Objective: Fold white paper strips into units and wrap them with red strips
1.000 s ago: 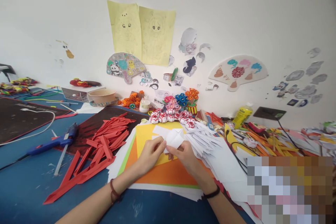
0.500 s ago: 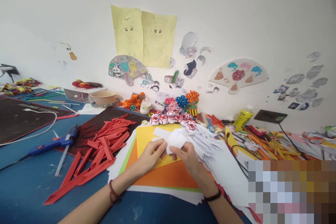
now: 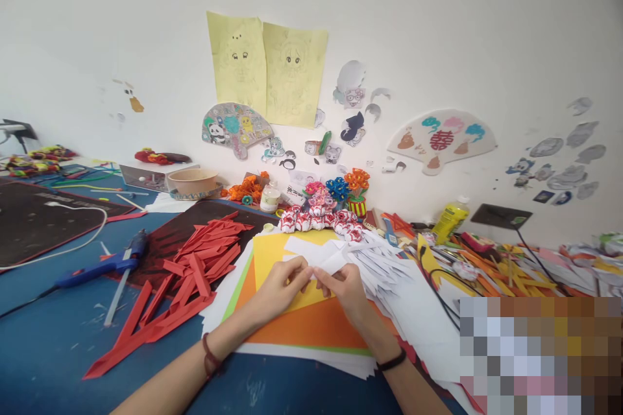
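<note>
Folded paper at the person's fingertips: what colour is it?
White. The folded paper shows best in the head view.

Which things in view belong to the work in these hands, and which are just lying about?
In the work:
folded white paper piece, held by the left hand and right hand
fanned white paper pieces, probably, beside the right hand

Lying about, it seems:
blue glue gun
folded red paper strips
yellow bottle
round tan bowl
</note>
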Available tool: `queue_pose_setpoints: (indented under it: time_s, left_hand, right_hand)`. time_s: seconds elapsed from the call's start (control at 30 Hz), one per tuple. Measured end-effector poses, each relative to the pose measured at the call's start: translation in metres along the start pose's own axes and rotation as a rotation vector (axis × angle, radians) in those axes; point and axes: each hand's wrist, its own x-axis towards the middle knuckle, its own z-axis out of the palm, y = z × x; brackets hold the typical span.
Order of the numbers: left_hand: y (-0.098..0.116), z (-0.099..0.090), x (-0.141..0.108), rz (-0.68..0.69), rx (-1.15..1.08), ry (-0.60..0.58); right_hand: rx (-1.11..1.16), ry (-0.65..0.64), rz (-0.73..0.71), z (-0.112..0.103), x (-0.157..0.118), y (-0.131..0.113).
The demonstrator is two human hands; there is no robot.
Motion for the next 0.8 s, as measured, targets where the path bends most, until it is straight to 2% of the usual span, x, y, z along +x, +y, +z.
queue_pose_setpoints:
  time_s: [0.07,0.17,0.33,0.4,0.47,0.57,0.67,0.73,0.8]
  left_hand:
    - [-0.002,0.0,0.001,-0.002,0.0,-0.004]
    - [-0.007,-0.006,0.003,0.002,0.024,-0.02]
    - [-0.016,-0.031,0.005,0.01,0.011,-0.209]
    - [-0.019,-0.041,0.005,0.017,0.027,-0.309]
    - [-0.021,-0.045,0.004,0.04,0.105,-0.344]
    - [-0.028,-0.043,0.004,0.077,0.287,-0.219]
    - [-0.036,-0.036,0.005,0.036,0.297,-0.115]
    - [-0.042,-0.031,0.006,-0.006,0.258,-0.099]
    - [-0.048,-0.028,0.007,-0.021,0.268,-0.095]
  right_hand:
    - [0.016,-0.01,0.02,0.0,0.002,0.002]
    - [0.085,-0.09,0.051,-0.006,0.007,0.006]
    - [0.194,-0.021,0.061,-0.03,0.016,0.011]
    - [0.11,-0.023,0.064,-0.038,0.017,0.011]
    - [0.023,-0.038,0.095,-0.04,0.017,0.012]
    - [-0.036,-0.024,0.164,-0.035,0.015,0.02]
    - [-0.046,0.003,0.206,-0.026,0.013,0.029]
    - [-0.128,0.004,0.178,-0.023,0.012,0.03]
    - [-0.32,-0.015,0.092,-0.022,0.01,0.026]
